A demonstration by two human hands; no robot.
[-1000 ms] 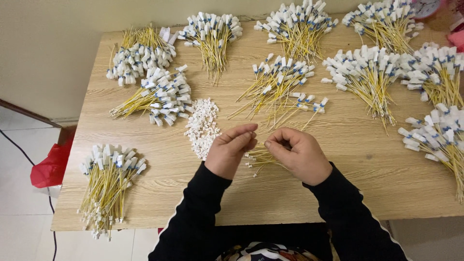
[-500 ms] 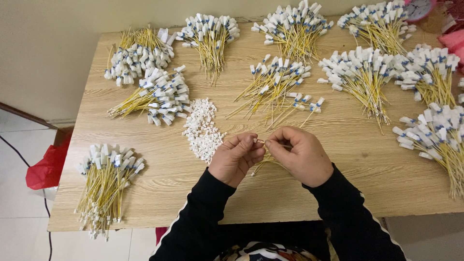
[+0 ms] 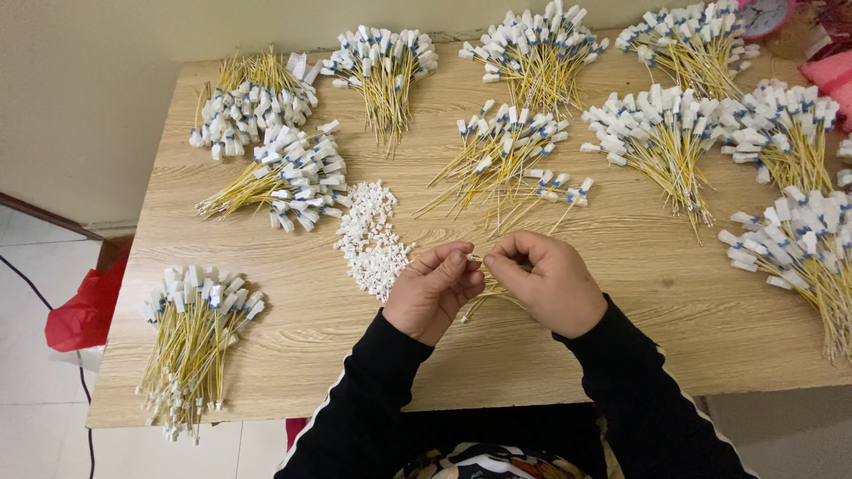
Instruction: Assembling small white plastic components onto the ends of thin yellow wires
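Pinching still: hands (image 3: 493,284), yellow wire (image 3: 484,297) unmoved.

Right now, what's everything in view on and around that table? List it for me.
wooden table: one, light brown, fills the view
bundles of yellow wires with white caps: about ten, spread along the far edge and both sides
pile of small white caps: one, left of the hands
loose yellow wires: a few, under the hands
red bag: one, on the floor at left
pink things: far right corner, unclear
left hand: pinching a wire end
right hand: pinching the same wire
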